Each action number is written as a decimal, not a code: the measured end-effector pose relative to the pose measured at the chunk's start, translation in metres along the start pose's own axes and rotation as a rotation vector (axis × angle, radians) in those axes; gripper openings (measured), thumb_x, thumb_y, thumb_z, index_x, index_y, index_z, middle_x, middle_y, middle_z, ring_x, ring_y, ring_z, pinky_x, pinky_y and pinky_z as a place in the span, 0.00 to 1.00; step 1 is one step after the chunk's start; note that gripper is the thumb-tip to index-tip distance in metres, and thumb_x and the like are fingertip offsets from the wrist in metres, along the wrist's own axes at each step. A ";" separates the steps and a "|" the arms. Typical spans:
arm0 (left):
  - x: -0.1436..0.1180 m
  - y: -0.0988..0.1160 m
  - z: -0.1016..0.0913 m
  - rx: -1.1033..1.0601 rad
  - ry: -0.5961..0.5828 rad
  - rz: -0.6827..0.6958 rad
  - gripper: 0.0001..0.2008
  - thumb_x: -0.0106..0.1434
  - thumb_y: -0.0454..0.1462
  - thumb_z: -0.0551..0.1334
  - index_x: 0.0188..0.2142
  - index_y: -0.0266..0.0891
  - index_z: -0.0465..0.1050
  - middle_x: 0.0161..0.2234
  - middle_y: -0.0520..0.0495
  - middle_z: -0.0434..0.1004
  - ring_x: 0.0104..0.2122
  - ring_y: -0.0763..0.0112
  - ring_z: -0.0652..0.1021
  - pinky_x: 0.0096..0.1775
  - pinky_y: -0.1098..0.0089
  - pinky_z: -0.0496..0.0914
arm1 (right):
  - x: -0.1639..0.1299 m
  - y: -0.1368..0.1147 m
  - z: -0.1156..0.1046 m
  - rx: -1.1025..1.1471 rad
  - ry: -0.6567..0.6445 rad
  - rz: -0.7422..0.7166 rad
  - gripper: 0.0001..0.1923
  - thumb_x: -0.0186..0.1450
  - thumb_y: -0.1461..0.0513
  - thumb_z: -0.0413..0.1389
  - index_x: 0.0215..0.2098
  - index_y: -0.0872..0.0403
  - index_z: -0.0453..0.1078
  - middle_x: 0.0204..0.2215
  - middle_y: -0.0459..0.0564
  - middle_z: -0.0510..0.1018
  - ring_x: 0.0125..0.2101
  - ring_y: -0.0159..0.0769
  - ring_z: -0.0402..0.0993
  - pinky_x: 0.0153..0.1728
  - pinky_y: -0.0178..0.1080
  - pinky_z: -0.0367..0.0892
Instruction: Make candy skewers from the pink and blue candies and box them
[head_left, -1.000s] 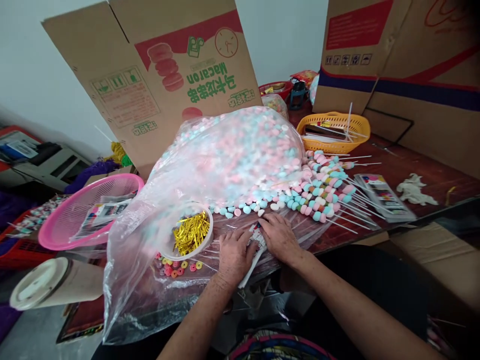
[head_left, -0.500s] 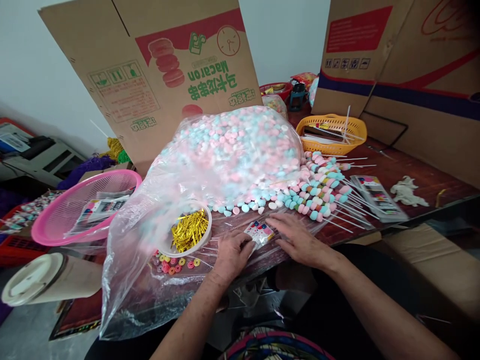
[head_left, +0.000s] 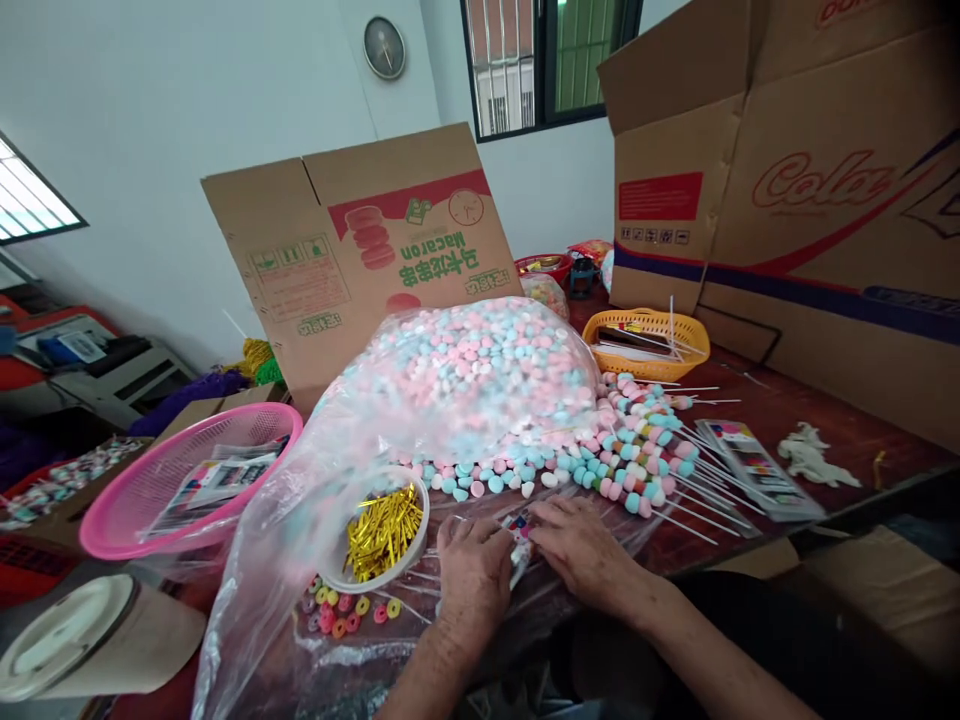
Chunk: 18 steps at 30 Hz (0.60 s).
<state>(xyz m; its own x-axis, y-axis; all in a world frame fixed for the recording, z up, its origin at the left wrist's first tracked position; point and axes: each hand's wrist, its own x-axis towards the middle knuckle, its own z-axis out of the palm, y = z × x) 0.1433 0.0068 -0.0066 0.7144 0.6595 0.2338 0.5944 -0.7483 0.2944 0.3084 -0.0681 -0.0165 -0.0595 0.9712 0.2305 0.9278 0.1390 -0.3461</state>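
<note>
Clear plastic covers the table edge where we press both hands down. Our left hand [head_left: 474, 568] and right hand [head_left: 576, 545] pinch a small printed packet [head_left: 519, 528] between their fingertips, just in front of the loose candies [head_left: 480, 478]. A tub of gold ties [head_left: 381, 520] sits just left of our left hand, candy skewers [head_left: 645, 455] to the right.
</note>
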 end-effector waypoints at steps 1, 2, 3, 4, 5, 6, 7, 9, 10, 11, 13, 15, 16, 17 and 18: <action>0.003 0.000 -0.009 -0.016 0.011 0.029 0.11 0.62 0.31 0.54 0.32 0.43 0.75 0.35 0.47 0.79 0.39 0.59 0.75 0.52 0.48 0.57 | 0.001 -0.001 -0.005 0.064 0.051 0.011 0.15 0.65 0.64 0.48 0.46 0.52 0.72 0.50 0.56 0.71 0.51 0.45 0.63 0.50 0.49 0.58; 0.006 0.000 -0.020 -0.054 0.004 0.068 0.11 0.62 0.31 0.54 0.31 0.42 0.74 0.34 0.47 0.79 0.39 0.61 0.75 0.52 0.49 0.57 | 0.003 -0.002 -0.011 0.149 0.101 0.012 0.16 0.64 0.62 0.50 0.48 0.53 0.70 0.51 0.56 0.70 0.51 0.45 0.63 0.50 0.48 0.59; 0.008 0.001 -0.029 -0.109 -0.022 0.108 0.11 0.63 0.32 0.53 0.31 0.41 0.73 0.33 0.47 0.78 0.38 0.62 0.75 0.52 0.52 0.59 | 0.004 -0.004 -0.016 0.249 0.132 0.001 0.16 0.64 0.60 0.50 0.49 0.53 0.69 0.50 0.56 0.71 0.50 0.43 0.64 0.49 0.46 0.60; 0.008 0.001 -0.038 -0.169 -0.062 0.141 0.11 0.64 0.32 0.52 0.32 0.41 0.73 0.33 0.47 0.78 0.37 0.64 0.75 0.50 0.55 0.62 | 0.004 -0.008 -0.021 0.352 0.138 -0.009 0.14 0.64 0.59 0.50 0.46 0.54 0.70 0.46 0.55 0.74 0.46 0.41 0.66 0.46 0.44 0.62; 0.009 0.002 -0.045 -0.214 -0.097 0.156 0.11 0.65 0.33 0.51 0.33 0.41 0.72 0.34 0.47 0.78 0.38 0.64 0.75 0.48 0.57 0.64 | 0.004 -0.012 -0.025 0.449 0.126 -0.002 0.11 0.65 0.59 0.50 0.40 0.54 0.71 0.39 0.53 0.75 0.40 0.39 0.68 0.42 0.41 0.64; 0.008 0.004 -0.050 -0.234 -0.114 0.150 0.10 0.64 0.34 0.52 0.36 0.41 0.72 0.37 0.45 0.77 0.40 0.63 0.75 0.47 0.58 0.65 | 0.003 -0.017 -0.027 0.540 0.115 0.029 0.11 0.65 0.59 0.49 0.33 0.54 0.71 0.31 0.49 0.75 0.34 0.36 0.68 0.36 0.38 0.64; 0.006 0.005 -0.052 -0.234 -0.117 0.130 0.09 0.62 0.35 0.55 0.40 0.41 0.72 0.40 0.43 0.77 0.43 0.60 0.74 0.47 0.57 0.66 | 0.001 -0.022 -0.028 0.625 0.111 0.077 0.13 0.66 0.58 0.48 0.27 0.54 0.69 0.25 0.47 0.73 0.29 0.34 0.67 0.32 0.37 0.62; 0.002 0.010 -0.048 -0.232 -0.091 0.078 0.15 0.56 0.36 0.61 0.45 0.40 0.70 0.46 0.40 0.74 0.47 0.55 0.72 0.48 0.54 0.65 | -0.004 -0.030 -0.025 0.767 0.127 0.186 0.14 0.65 0.58 0.48 0.24 0.54 0.66 0.22 0.44 0.69 0.26 0.32 0.64 0.29 0.35 0.60; -0.001 0.012 -0.043 -0.254 -0.081 0.049 0.16 0.55 0.35 0.62 0.44 0.39 0.70 0.46 0.40 0.74 0.47 0.54 0.72 0.47 0.54 0.65 | -0.007 -0.033 -0.023 0.819 0.138 0.225 0.13 0.65 0.57 0.49 0.24 0.54 0.65 0.22 0.43 0.68 0.26 0.32 0.63 0.28 0.34 0.59; -0.004 0.015 -0.037 -0.301 -0.086 0.016 0.12 0.54 0.35 0.62 0.40 0.39 0.71 0.42 0.41 0.76 0.43 0.56 0.73 0.45 0.56 0.67 | -0.011 -0.034 -0.020 0.850 0.145 0.248 0.13 0.64 0.57 0.50 0.25 0.54 0.65 0.22 0.43 0.68 0.26 0.31 0.63 0.29 0.34 0.59; -0.008 0.018 -0.025 -0.443 -0.142 -0.055 0.02 0.57 0.34 0.60 0.29 0.38 0.71 0.30 0.46 0.76 0.33 0.64 0.74 0.37 0.64 0.69 | -0.017 -0.035 -0.018 0.846 0.149 0.285 0.12 0.64 0.57 0.50 0.25 0.54 0.64 0.23 0.43 0.66 0.26 0.31 0.61 0.28 0.34 0.57; -0.011 0.018 -0.017 -0.578 -0.201 -0.082 0.05 0.58 0.36 0.59 0.27 0.38 0.70 0.26 0.48 0.74 0.29 0.67 0.74 0.34 0.67 0.69 | -0.022 -0.033 -0.021 0.812 0.133 0.278 0.11 0.63 0.58 0.50 0.25 0.54 0.62 0.24 0.43 0.65 0.27 0.31 0.60 0.29 0.34 0.57; -0.011 0.018 -0.016 -0.624 -0.189 -0.075 0.04 0.58 0.38 0.61 0.31 0.39 0.72 0.30 0.48 0.75 0.32 0.66 0.75 0.37 0.66 0.69 | -0.024 -0.031 -0.024 0.804 0.118 0.253 0.10 0.63 0.60 0.50 0.25 0.54 0.62 0.24 0.43 0.65 0.27 0.31 0.60 0.29 0.34 0.57; -0.011 0.017 -0.017 -0.650 -0.147 -0.063 0.09 0.57 0.40 0.63 0.37 0.39 0.72 0.36 0.45 0.76 0.38 0.63 0.75 0.42 0.63 0.69 | -0.026 -0.030 -0.028 0.800 0.105 0.223 0.10 0.64 0.61 0.50 0.25 0.54 0.62 0.24 0.43 0.65 0.28 0.31 0.60 0.29 0.34 0.57; -0.010 0.015 -0.018 -0.659 -0.094 -0.049 0.18 0.54 0.42 0.65 0.44 0.40 0.71 0.45 0.43 0.74 0.46 0.59 0.73 0.48 0.60 0.67 | -0.028 -0.030 -0.032 0.800 0.099 0.196 0.09 0.64 0.61 0.50 0.25 0.54 0.61 0.24 0.43 0.65 0.28 0.31 0.60 0.30 0.33 0.57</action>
<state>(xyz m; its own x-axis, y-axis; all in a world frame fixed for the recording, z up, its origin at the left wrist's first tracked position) 0.1388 -0.0097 0.0127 0.7393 0.6601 0.1330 0.2982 -0.4981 0.8143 0.2941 -0.1052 0.0161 0.1434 0.9759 0.1647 0.3740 0.1007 -0.9220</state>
